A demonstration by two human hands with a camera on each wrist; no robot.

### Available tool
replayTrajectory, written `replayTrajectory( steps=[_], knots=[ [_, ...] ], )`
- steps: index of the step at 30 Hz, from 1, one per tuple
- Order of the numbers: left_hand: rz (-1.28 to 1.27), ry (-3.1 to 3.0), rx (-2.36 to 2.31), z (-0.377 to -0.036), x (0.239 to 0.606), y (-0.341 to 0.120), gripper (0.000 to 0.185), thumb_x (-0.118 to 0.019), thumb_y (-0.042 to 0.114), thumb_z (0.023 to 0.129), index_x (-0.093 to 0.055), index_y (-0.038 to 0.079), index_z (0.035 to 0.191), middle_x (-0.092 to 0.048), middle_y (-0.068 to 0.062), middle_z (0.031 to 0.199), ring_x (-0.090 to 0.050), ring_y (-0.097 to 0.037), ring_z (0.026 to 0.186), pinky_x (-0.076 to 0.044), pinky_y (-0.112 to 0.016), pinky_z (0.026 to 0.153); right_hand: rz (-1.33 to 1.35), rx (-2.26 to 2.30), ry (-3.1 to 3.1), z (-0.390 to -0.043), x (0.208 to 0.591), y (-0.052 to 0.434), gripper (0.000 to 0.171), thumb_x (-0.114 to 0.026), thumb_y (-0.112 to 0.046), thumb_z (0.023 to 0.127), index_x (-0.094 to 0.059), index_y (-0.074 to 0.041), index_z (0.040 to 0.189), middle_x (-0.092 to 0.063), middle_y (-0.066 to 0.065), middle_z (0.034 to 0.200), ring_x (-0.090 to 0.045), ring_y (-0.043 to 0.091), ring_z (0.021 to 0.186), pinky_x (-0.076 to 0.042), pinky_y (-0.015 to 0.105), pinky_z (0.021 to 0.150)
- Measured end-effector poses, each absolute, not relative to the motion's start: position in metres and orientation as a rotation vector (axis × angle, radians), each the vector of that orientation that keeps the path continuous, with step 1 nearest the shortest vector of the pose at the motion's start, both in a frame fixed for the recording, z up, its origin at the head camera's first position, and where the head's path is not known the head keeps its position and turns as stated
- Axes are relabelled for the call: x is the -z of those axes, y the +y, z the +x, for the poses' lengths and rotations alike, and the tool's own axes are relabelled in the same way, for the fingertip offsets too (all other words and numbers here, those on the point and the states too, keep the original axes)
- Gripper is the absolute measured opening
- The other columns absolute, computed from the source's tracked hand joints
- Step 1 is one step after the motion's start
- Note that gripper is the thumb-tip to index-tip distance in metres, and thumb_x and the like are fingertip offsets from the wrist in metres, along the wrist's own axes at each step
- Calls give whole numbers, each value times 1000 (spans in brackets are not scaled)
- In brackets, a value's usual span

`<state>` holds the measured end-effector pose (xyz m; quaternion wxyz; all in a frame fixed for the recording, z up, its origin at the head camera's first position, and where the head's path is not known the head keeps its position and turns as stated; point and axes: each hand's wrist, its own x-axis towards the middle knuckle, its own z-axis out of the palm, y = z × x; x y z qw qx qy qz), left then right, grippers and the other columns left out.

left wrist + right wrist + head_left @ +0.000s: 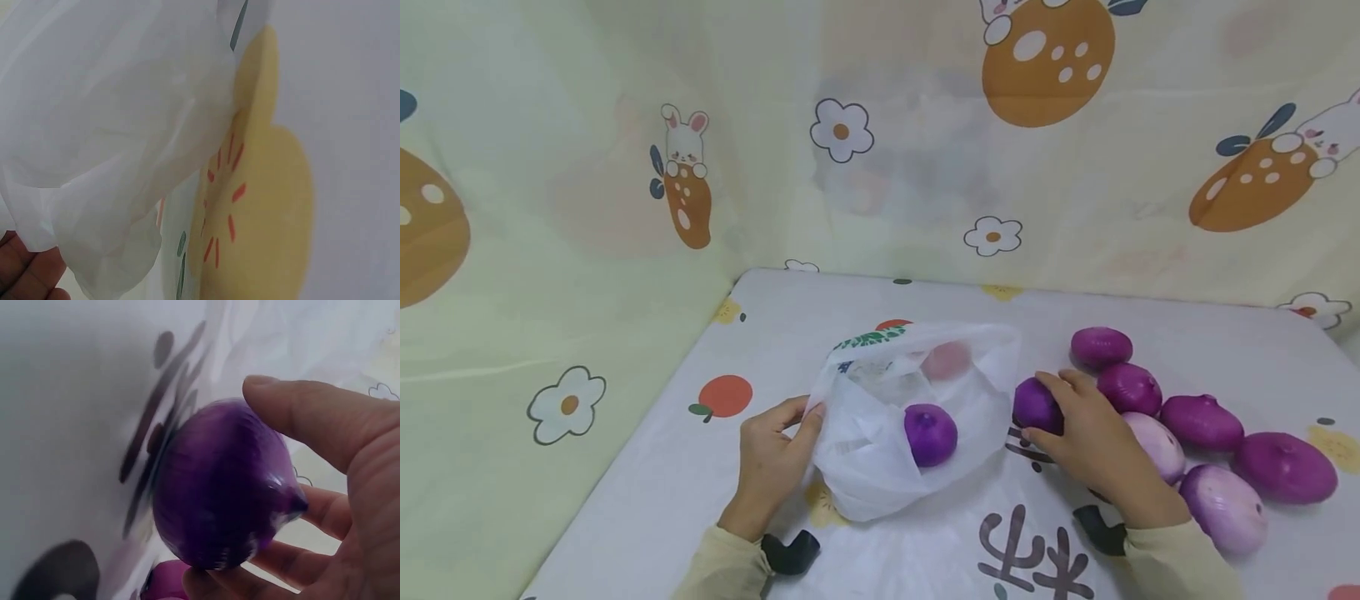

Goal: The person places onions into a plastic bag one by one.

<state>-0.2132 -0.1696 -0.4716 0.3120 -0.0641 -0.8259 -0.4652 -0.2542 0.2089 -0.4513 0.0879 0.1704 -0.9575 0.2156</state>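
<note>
Bag: a thin white plastic bag (880, 433) lies on the table (647, 500) with its mouth open toward the person.
Onion in the bag: one purple onion (930, 433) already sits inside the bag, near the open edge.
Left hand: the left hand (772, 454) is at the left side of the bag, and its fingers pinch the bag's rim and hold the mouth open. In the left wrist view only a bit of the hand shows under the white plastic.
Right hand: the right hand (1086, 433) is just right of the bag, and its grip is wrapped around a dark purple onion (1036, 406). The right wrist view shows the thumb on top and the fingers under it.
Other onions: more purple onions (1202, 422) and two paler ones lie in a bunch farther right of the bag, touching each other.
Step now: it looks like the onions go into the bag one at a time, and this is the picking-up part.
Next move needs: I think the held onion has to travel left, over the bag's rim and into the mouth, while the left hand holds the mouth wide so the floppy plastic does not fold shut.
</note>
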Motion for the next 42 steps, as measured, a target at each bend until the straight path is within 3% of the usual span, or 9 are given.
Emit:
replayTrajectory(
  steps=[2, 9, 16, 42],
  knots=[
    [-171, -2179, 1222, -214, 471, -170, 9, -79, 4, 88, -83, 5, 96, -80, -3, 89, -77, -15, 82, -58, -21, 76, 501, -619, -2848, -255, 452, 208, 76, -87, -22, 83, -52, 6, 144, -49, 41, 138, -54, 59, 120, -46, 71, 97],
    [-141, -2212, 1213, -212, 472, -170, 9, -79, 6, 89, -82, 4, 97, -81, -4, 91, -77, -17, 82, -63, -40, 75, 412, -604, -2865, -250, 456, 204, 76, -85, -22, 85, -49, 6, 146, -52, 40, 135, -56, 58, 117, -47, 71, 95],
    [-140, -2222, 1193, -212, 472, -170, 10, -80, 5, 88, -82, 3, 98, -81, -5, 94, -78, -18, 84, -63, -43, 77, 395, -620, -2822, -247, 458, 203, 74, -85, -21, 85, -50, 5, 145, -56, 35, 132, -59, 54, 116, -49, 67, 95],
    [-147, -2213, 1196, -211, 474, -167, 12, -79, 3, 88, -81, 0, 100, -81, -7, 97, -78, -21, 86, -62, -42, 80, 354, -666, -2751, -243, 450, 202, 73, -83, -27, 86, -52, 2, 145, -57, 33, 135, -58, 52, 121, -48, 67, 98]
  ],
)
